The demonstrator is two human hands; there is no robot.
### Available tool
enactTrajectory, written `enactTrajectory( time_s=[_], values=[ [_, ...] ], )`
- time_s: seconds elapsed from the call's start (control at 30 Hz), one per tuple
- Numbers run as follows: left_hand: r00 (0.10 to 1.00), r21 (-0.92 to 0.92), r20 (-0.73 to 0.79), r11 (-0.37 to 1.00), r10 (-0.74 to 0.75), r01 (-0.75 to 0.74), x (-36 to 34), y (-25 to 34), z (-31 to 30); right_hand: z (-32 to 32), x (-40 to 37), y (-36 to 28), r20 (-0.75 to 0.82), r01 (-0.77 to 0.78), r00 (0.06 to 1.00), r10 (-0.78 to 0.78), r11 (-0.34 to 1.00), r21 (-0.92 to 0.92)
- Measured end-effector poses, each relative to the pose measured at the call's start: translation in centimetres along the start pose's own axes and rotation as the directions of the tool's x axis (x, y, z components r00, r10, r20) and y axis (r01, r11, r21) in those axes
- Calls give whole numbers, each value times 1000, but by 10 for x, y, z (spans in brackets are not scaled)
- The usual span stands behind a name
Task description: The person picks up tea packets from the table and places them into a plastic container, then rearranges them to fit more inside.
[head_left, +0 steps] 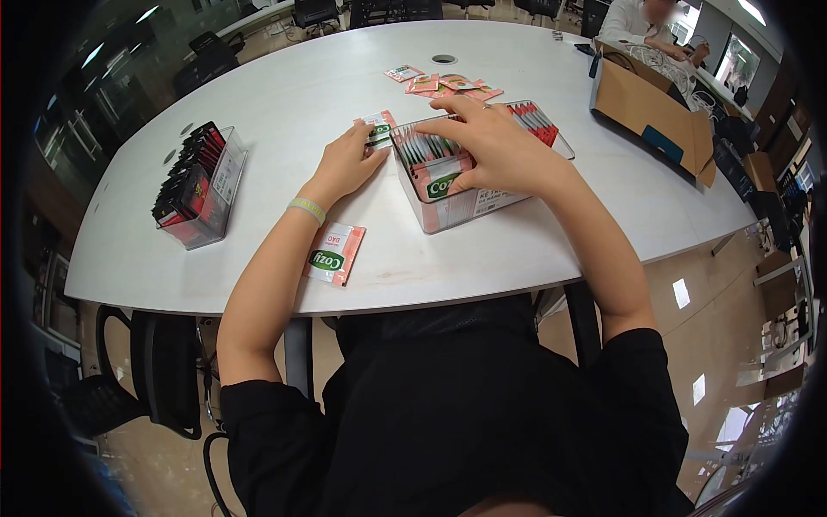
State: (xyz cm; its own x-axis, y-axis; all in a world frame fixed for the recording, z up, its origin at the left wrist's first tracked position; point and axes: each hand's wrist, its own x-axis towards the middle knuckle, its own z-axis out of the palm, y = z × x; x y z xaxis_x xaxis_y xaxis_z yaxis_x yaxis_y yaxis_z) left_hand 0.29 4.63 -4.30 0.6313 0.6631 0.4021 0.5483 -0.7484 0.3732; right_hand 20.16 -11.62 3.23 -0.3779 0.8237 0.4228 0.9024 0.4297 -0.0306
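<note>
A clear plastic box (431, 217) in front of me holds a row of upright pink and white Cozy sachets (442, 178), with red ones towards its right end. My right hand (491, 142) is over this box, its fingers spread across the tops and its thumb low by the front sachet. Beside the box's left end, my left hand (346, 164) lies on the table with its fingers stretched over a pink sachet (379, 119), partly covering it. Nearer to me, another pink Cozy sachet (334, 254) lies flat by my left forearm.
On the left stands a second clear box (226, 177) filled with black and red sachets (191, 177). Several loose pink sachets (452, 84) lie beyond the right hand, near a round cable hole (444, 59). An open cardboard box (646, 108) sits at the right, where another person (633, 21) handles white cables.
</note>
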Motion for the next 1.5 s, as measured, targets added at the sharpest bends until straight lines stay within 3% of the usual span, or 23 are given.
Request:
enactTrajectory(
  time_s=[0.2, 0.27, 0.3, 0.4, 0.47, 0.6, 0.7, 0.77, 0.8, 0.83, 0.87, 0.9, 0.93, 1.0, 1.1, 1.13, 1.17, 1.23, 1.27, 1.3, 1.37, 1.43, 1.5],
  values=[
    [999, 110, -3, 993, 45, -45, 1, 12, -11, 2, 2, 8, 47, -38, 998, 36, 998, 48],
    [995, 297, 85, 951, 61, -83, 2, 21, -20, 0, 2, 12, 40, -14, 999, 9, 994, 110],
    [994, 297, 89, 951, 60, -84, 2, 24, -21, 0, 2, 15, 41, -16, 999, 11, 993, 113],
    [993, 346, 74, 932, 87, -108, 3, 20, -21, -8, 1, 14, 0, -40, 999, 43, 942, 332],
    [979, 342, -57, 925, 198, -167, 4, 13, -18, -10, 0, 16, -57, 1, 998, 18, 951, 310],
    [983, 384, -78, 915, 166, -124, 4, 15, -28, -13, -1, 15, -156, 32, 988, 16, 953, 301],
    [977, 300, -195, 954, 87, -25, 2, 23, -43, -11, -1, 13, -228, 57, 974, 5, 964, 262],
    [884, 164, -462, 986, 76, 1, -1, 29, -51, -8, -1, 12, -258, 57, 966, 5, 971, 233],
    [828, -8, -558, 997, 62, -80, -2, 30, -52, -7, 0, 12, -289, 59, 957, 1, 978, 200],
    [827, -6, -559, 997, 66, -83, -1, 33, -55, -5, 1, 11, -292, 59, 956, 1, 979, 197],
    [674, 107, -682, 950, 285, -293, 0, 40, -59, -2, 2, 8, -339, 105, 940, -44, 981, 164],
    [458, 247, -754, 850, 471, -466, 0, 49, -64, 1, 3, 4, -382, 146, 920, -87, 981, 128],
    [457, 245, -753, 846, 474, -474, -4, 58, -67, 1, 5, -2, -378, 184, 924, -61, 937, 298],
    [403, 430, -634, 734, 660, -525, -15, 79, -68, 0, 6, -12, -384, 198, 922, -51, 914, 354],
    [391, 340, -651, 711, 650, -616, -13, 94, -48, 4, 4, -24, -417, 256, 908, -49, 851, 458],
    [472, 232, -645, 742, 601, -629, -15, 96, -45, 6, 5, -27, -473, 255, 879, 57, 782, 569],
    [473, 234, -646, 745, 599, -625, -18, 98, -44, 7, 7, -28, -511, 267, 843, 166, 696, 666],
    [585, 154, -550, 761, 596, -631, -22, 98, -44, 4, 9, -22, -538, 276, 815, 213, 674, 685],
    [529, 182, -540, 704, 655, -686, -18, 94, -43, 2, 10, -17, -558, 282, 786, 266, 649, 706],
    [533, 182, -539, 708, 652, -683, -19, 90, -42, 1, 10, -11, -573, 284, 753, 323, 627, 726],
    [637, 47, -474, 740, 607, -671, -22, 86, -42, -6, 5, -3, -553, 285, 748, 368, 574, 768],
    [603, 16, -517, 710, 608, -704, -15, 82, -38, -18, 0, -2, -528, 284, 777, 344, 557, 780],
    [598, -114, -682, 746, 421, -656, -12, 81, -37, -25, -5, 7, -472, 234, 834, 285, 591, 772]
  ],
)
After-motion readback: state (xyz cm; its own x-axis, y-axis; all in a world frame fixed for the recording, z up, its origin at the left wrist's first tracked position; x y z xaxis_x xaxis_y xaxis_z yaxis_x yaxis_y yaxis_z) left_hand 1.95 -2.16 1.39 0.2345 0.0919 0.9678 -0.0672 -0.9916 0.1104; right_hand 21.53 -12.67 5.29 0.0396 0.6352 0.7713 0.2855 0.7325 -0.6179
